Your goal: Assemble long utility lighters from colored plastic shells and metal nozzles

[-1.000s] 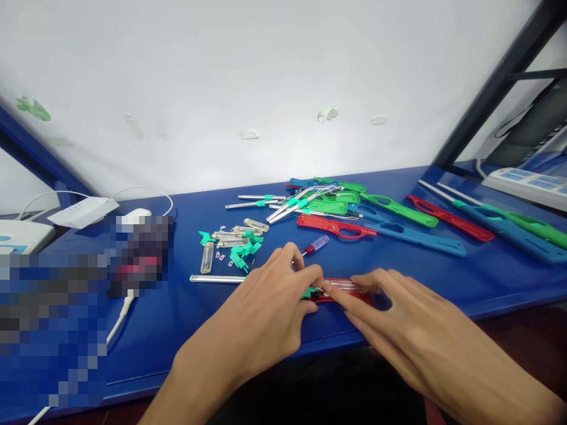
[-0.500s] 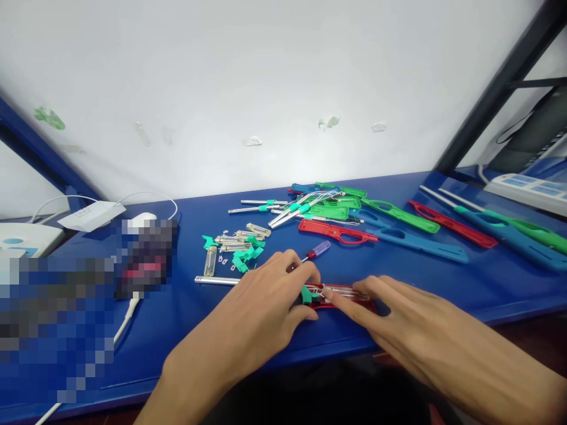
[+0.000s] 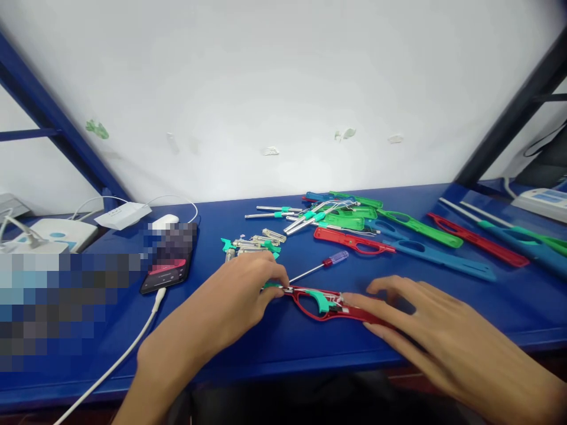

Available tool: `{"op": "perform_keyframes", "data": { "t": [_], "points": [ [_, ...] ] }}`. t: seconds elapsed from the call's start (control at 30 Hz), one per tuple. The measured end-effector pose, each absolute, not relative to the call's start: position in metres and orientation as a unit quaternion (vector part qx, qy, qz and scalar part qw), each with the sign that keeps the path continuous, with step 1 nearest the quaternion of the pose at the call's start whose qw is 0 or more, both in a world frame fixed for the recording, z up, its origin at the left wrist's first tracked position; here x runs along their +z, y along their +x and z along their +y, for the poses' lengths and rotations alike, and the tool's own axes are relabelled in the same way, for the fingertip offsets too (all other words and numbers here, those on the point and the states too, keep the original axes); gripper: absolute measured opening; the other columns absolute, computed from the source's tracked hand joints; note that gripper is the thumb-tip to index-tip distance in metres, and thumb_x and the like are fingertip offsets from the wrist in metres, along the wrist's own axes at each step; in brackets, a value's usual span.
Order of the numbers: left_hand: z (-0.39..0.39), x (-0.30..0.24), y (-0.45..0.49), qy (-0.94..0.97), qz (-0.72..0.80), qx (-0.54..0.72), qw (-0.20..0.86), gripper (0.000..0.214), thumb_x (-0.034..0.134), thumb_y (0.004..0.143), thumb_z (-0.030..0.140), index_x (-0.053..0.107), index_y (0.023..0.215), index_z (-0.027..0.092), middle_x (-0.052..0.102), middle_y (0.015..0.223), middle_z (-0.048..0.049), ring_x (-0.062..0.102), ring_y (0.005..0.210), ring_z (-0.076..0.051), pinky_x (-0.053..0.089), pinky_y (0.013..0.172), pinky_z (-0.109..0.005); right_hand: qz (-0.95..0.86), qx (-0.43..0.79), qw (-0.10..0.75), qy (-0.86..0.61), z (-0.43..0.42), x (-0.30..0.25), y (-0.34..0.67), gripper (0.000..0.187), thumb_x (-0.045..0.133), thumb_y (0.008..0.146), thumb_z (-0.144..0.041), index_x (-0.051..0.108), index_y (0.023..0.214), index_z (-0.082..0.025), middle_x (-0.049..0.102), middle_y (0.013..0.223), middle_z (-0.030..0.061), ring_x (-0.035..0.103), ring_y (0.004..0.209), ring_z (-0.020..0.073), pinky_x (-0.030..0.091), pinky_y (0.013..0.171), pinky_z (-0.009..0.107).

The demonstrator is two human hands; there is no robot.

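An opened stick lighter lies near the table's front edge, its red handle half facing up. A green trigger and thin wires sit inside. My left hand pinches the front end of the lighter, where the teal collar and metal part show at the fingertips. My right hand holds the rear of the handle between thumb and fingers, covering most of that end. Behind the lighter lies a screwdriver with a purple and red handle. Several clear fuel tanks and green triggers lie beyond my left hand.
Metal lighter tubes with wires lie piled at the back, beside green, red and blue handle halves. Further right are blue and green stick lighters. At left are a phone, a white cable and a power strip.
My left hand has moved left to the lighter's front end, uncovering the trigger and finger loop. My right hand stays at the rear. The view has shifted left.
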State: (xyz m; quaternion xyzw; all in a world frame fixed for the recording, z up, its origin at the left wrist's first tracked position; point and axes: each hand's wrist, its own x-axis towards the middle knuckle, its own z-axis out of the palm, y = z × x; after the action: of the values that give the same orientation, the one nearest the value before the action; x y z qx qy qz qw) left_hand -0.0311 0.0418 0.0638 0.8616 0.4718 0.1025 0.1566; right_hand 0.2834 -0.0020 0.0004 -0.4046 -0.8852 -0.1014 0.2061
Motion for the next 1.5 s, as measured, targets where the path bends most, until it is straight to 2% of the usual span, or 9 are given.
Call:
{"op": "perform_keyframes", "data": {
  "t": [0.2, 0.4, 0.5, 0.67, 0.9, 1.1, 1.33, 1.4, 1.5],
  "points": [
    [0.046, 0.06, -0.025, 0.869, 0.462, 0.1, 0.145, 0.02, 0.061, 0.102, 0.016, 0.077, 0.096, 0.026, 0.074, 0.104, -0.0004, 0.067, 0.098, -0.021, 0.049, 0.097, -0.038, -0.9, -0.108, 0.18, -0.383, -0.004, 0.0, 0.291, 0.047, 0.04, 0.111, -0.031, 0.053, 0.154, -0.044, 0.07, 0.131, 0.0087, 0.075, 0.1, 0.0247, 0.065, 0.083, 0.042],
    [0.046, 0.058, -0.026, 0.872, 0.458, 0.097, 0.142, 0.026, 0.059, 0.1, 0.011, 0.079, 0.097, 0.026, 0.074, 0.102, -0.0016, 0.068, 0.097, -0.022, 0.05, 0.096, -0.039, -0.908, -0.039, 0.209, -0.36, 0.0, 0.009, 0.289, 0.046, 0.046, 0.109, -0.026, 0.059, 0.151, -0.041, 0.074, 0.125, 0.0076, 0.074, 0.104, 0.0225, 0.064, 0.084, 0.036],
    [0.042, 0.059, -0.023, 0.874, 0.457, 0.101, 0.131, 0.024, 0.059, 0.101, 0.013, 0.078, 0.097, 0.025, 0.074, 0.103, -0.0029, 0.068, 0.099, -0.023, 0.049, 0.097, -0.04, -0.91, 0.013, 0.211, -0.358, 0.002, 0.012, 0.289, 0.047, 0.047, 0.109, -0.024, 0.056, 0.153, -0.04, 0.073, 0.128, 0.0069, 0.072, 0.111, 0.0218, 0.063, 0.089, 0.035],
    [0.032, 0.061, -0.002, 0.89, 0.412, 0.154, 0.12, 0.014, 0.061, 0.106, 0.023, 0.075, 0.107, 0.025, 0.07, 0.109, -0.003, 0.064, 0.103, -0.023, 0.05, 0.093, -0.039, -0.909, 0.045, 0.201, -0.361, 0.003, 0.011, 0.29, 0.051, 0.052, 0.108, -0.022, 0.054, 0.155, -0.04, 0.072, 0.131, 0.006, 0.069, 0.115, 0.0234, 0.063, 0.093, 0.039],
    [0.032, 0.051, 0.022, 0.926, 0.356, 0.107, 0.07, 0.032, 0.05, 0.1, -0.003, 0.073, 0.1, 0.02, 0.064, 0.113, -0.0044, 0.056, 0.108, -0.024, 0.051, 0.089, -0.037, -0.907, 0.046, 0.206, -0.365, 0.003, 0.007, 0.29, 0.049, 0.053, 0.107, -0.021, 0.057, 0.152, -0.039, 0.072, 0.131, 0.0047, 0.067, 0.116, 0.023, 0.063, 0.092, 0.039],
    [0.027, 0.054, 0.029, 0.944, 0.324, 0.065, 0.012, 0.038, 0.054, 0.091, -0.011, 0.07, 0.112, 0.016, 0.063, 0.122, -0.0082, 0.054, 0.11, -0.026, 0.054, 0.092, -0.039, -0.91, 0.042, 0.2, -0.36, 0.004, 0.004, 0.292, 0.049, 0.052, 0.108, -0.021, 0.055, 0.154, -0.036, 0.072, 0.131, 0.0057, 0.066, 0.113, 0.0233, 0.062, 0.091, 0.039],
    [0.024, 0.058, 0.04, 0.948, 0.312, -0.003, -0.071, 0.039, 0.066, 0.079, -0.01, 0.07, 0.111, 0.011, 0.067, 0.115, -0.0122, 0.06, 0.11, -0.032, 0.058, 0.089, -0.044, -0.903, 0.056, 0.217, -0.366, 0.004, 0.005, 0.288, 0.044, 0.052, 0.108, -0.02, 0.061, 0.148, -0.034, 0.073, 0.127, 0.0062, 0.066, 0.111, 0.0229, 0.061, 0.089, 0.037],
    [0.026, 0.057, 0.041, 0.95, 0.297, 0.0, -0.097, 0.034, 0.065, 0.081, -0.009, 0.071, 0.108, 0.012, 0.069, 0.111, -0.0118, 0.063, 0.106, -0.032, 0.059, 0.085, -0.043, -0.903, 0.059, 0.223, -0.362, 0.004, 0.004, 0.288, 0.042, 0.052, 0.108, -0.02, 0.062, 0.147, -0.034, 0.072, 0.126, 0.0064, 0.066, 0.109, 0.0224, 0.06, 0.088, 0.037],
    [0.032, 0.053, 0.044, 0.954, 0.246, 0.042, -0.165, 0.021, 0.059, 0.092, -0.003, 0.072, 0.094, 0.013, 0.069, 0.093, -0.0093, 0.066, 0.089, -0.028, 0.056, 0.07, -0.038, -0.902, 0.058, 0.228, -0.361, 0.004, 0.002, 0.289, 0.042, 0.051, 0.108, -0.019, 0.061, 0.147, -0.034, 0.071, 0.126, 0.0067, 0.064, 0.11, 0.0226, 0.059, 0.089, 0.038]
  ]
}}
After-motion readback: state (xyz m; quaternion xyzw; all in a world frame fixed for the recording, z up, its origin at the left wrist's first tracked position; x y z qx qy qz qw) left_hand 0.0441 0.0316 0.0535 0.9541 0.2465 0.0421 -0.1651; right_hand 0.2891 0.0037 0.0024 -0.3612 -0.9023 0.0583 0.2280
